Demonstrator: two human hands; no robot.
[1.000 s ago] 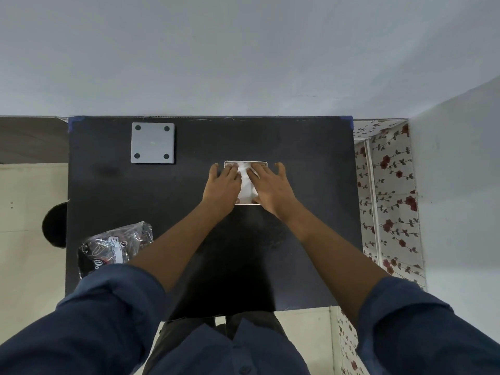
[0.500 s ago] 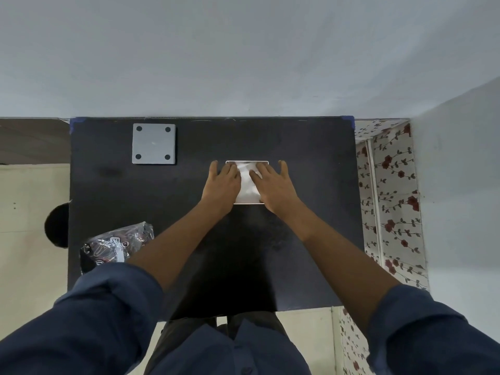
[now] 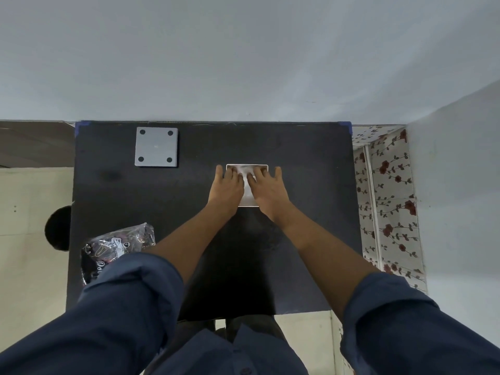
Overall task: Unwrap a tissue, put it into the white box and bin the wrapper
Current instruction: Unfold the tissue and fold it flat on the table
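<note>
Fingers (image 3: 234, 176) of both hands lie flat and slightly spread, palms down, on the white tissue (image 3: 246, 189) that sits in the white box (image 3: 247, 166). Nothing is pinched or gripped; they press on top. L hand (image 3: 226, 188) covers the box's left side, thumb out past the left rim. R hand (image 3: 267, 191) covers the right side, outer finger out past the right rim. A narrow strip of tissue shows between the 2 hands; index fingers are close but apart. Motion blur at the fingertips hides fine detail.

The box rests on the black table (image 3: 311, 212), roughly centre, toward the far half. Its far rim and a bit of the near edge are visible.

Far left on the table: a grey square plate (image 3: 156, 146) w/ 4 dark holes at its corners, well apart from the box. Near left edge: a crinkled clear wrapper (image 3: 116, 244) w/ dark print, partly hidden by the L blue sleeve (image 3: 130, 301), well apart from both hands.

Off the table's left edge, a dark round shape (image 3: 58, 228) on the pale floor; can't tell what it is. Right of the table: floral-pattern surface (image 3: 389, 201).
</note>
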